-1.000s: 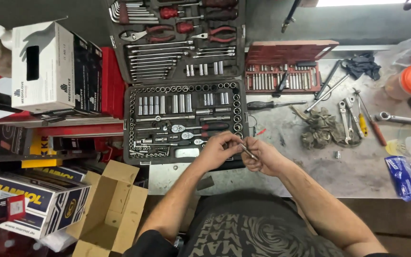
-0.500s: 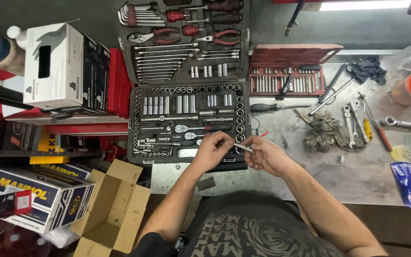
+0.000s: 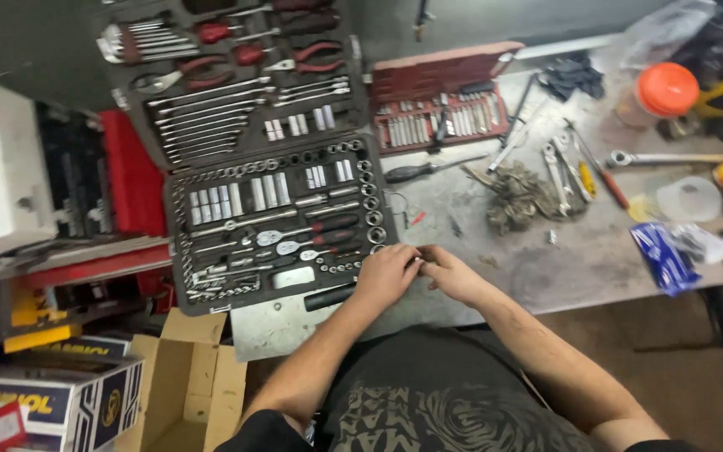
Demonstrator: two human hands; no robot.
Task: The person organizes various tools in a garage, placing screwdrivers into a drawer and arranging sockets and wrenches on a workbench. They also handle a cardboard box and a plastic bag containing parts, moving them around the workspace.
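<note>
My left hand (image 3: 387,272) and my right hand (image 3: 455,276) meet fingertip to fingertip over the front edge of the grey workbench (image 3: 546,259). Between the fingers sits a small metal tool piece (image 3: 419,254), mostly hidden by them. Both hands pinch it. Just left of my left hand lies an open black socket set case (image 3: 198,251), with rows of sockets, ratchets and bits. Its raised lid (image 3: 228,75) holds wrenches and red-handled pliers.
A red bit case (image 3: 445,117) lies open behind the hands. A screwdriver (image 3: 428,169), a dirty rag (image 3: 520,197), loose wrenches (image 3: 562,167), an orange-lidded jar (image 3: 667,88) and a blue packet (image 3: 663,255) lie to the right. An open cardboard box (image 3: 190,385) stands below left.
The thin metal piece that stuck out between my fingers is now mostly covered by them. My hands stay joined at the same spot; the view has shifted and tilted.
</note>
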